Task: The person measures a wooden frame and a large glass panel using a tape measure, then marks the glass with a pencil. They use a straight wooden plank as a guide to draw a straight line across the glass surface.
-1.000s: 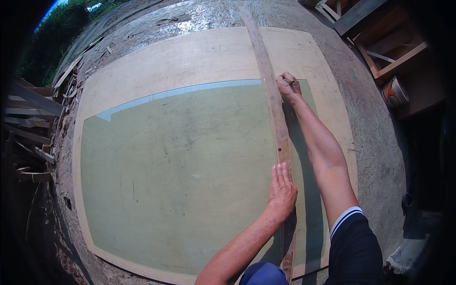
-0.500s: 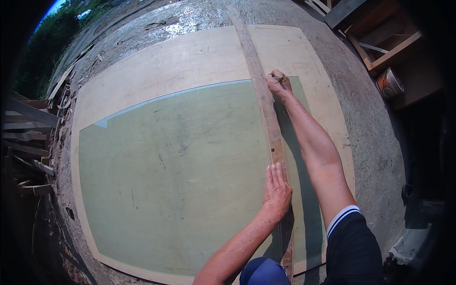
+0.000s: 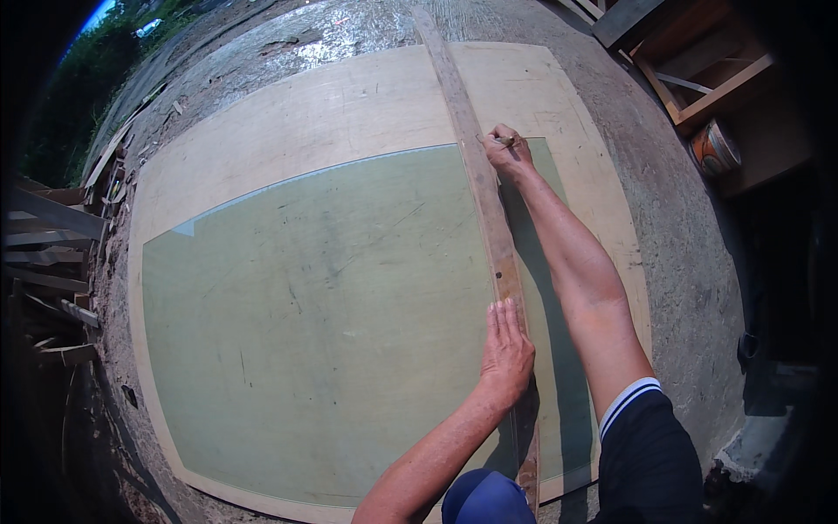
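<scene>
Head view: A person's left hand (image 3: 508, 354) lies flat on a long wooden strip (image 3: 501, 258), fingers outstretched and side by side, clamped on nothing, and closer to the body than the right. The strip's long axis runs away from the person, leaning left toward its far end, across a greenish sheet (image 3: 305, 349) that looks like glass. Farther out, just at the strip's right side and near the sheet's far edge, the right hand (image 3: 512, 157) is closed around a small tool (image 3: 506, 140), its tip impossible to make out. Beyond, the strip crosses the pale board (image 3: 288, 113) beneath the sheet and extends past it over sunlit ground (image 3: 375, 22).
</scene>
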A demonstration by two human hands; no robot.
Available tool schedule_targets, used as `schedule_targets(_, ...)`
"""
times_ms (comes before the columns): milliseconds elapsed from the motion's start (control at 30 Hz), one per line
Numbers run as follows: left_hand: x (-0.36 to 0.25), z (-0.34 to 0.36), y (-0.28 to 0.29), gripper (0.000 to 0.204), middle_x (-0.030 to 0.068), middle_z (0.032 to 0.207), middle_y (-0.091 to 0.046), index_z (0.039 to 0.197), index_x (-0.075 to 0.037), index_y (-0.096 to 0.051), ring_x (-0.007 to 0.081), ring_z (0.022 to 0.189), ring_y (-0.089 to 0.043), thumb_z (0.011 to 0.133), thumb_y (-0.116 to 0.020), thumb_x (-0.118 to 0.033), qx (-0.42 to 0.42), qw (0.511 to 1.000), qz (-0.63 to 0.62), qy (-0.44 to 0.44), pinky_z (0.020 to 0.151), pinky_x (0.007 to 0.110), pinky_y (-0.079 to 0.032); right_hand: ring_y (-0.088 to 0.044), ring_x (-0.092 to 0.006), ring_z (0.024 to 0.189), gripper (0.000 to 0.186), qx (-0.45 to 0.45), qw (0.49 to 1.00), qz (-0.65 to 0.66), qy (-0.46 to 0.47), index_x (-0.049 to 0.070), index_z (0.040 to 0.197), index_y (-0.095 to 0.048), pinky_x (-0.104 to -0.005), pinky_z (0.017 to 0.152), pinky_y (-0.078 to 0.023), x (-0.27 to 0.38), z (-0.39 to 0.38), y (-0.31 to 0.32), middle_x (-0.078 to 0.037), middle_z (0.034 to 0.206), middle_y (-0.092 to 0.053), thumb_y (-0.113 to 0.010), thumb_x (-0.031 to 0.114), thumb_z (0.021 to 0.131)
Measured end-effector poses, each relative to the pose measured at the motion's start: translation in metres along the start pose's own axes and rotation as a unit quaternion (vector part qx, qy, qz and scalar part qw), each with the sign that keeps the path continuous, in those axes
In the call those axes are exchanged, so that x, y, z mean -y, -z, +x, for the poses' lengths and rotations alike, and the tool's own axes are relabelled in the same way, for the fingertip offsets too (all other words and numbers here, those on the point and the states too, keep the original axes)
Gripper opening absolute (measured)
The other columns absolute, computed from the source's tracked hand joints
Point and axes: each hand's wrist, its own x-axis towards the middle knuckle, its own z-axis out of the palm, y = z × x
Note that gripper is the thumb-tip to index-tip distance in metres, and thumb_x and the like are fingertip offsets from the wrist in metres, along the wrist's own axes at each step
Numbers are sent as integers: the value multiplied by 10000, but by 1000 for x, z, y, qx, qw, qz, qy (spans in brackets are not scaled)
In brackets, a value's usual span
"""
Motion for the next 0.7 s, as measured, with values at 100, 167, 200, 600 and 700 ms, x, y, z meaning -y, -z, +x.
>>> schedule_targets(100, 0, 0, 0, 584, 344, 1563, -298, 1427, 170, -407, 449, 1474, -302, 942, -455, -152, -4, 1000, 2, 1, 1234, 575, -142, -689, -396, 1002, 283, 3, 1000, -8, 1, 136, 1017, -688, -465, 866, -542, 2, 0, 1, -208, 1036, -719, -573, 340, 858)
schedule_targets(167, -1, -1, 0, 583, 343, 1563, -301, 1427, 171, -406, 448, 1472, -306, 943, -453, -151, -6, 1000, 2, 2, 1234, 575, -142, -690, -396, 1002, 280, 6, 1000, -12, -2, 137, 1013, -688, -466, 867, -542, 2, -1, 2, -211, 1037, -719, -573, 339, 856)
schedule_targets(200, 0, 0, 1, 583, 343, 1562, -303, 1427, 172, -405, 448, 1472, -307, 943, -452, -151, -4, 1000, 1, 1, 1234, 575, -141, -690, -396, 1002, 279, 6, 1000, -12, -3, 138, 1012, -688, -466, 867, -542, 3, -1, 3, -212, 1036, -719, -571, 338, 857)
schedule_targets(600, 0, 0, 1, 586, 337, 1567, -299, 1433, 166, -401, 442, 1473, -309, 942, -452, -149, 0, 1000, -1, 4, 1234, 573, -144, -682, -419, 1020, 270, 8, 1000, -23, 1, 145, 1004, -685, -486, 882, -542, 0, 1, 1, -219, 1044, -716, -554, 337, 866)
schedule_targets(700, -1, 0, -1, 584, 336, 1565, -305, 1431, 166, -404, 443, 1470, -315, 943, -452, -153, -4, 1000, 4, 5, 1235, 570, -145, -680, -421, 1025, 270, 12, 1000, -25, 6, 146, 1004, -685, -487, 883, -542, 0, 3, 1, -218, 1050, -715, -552, 335, 865)
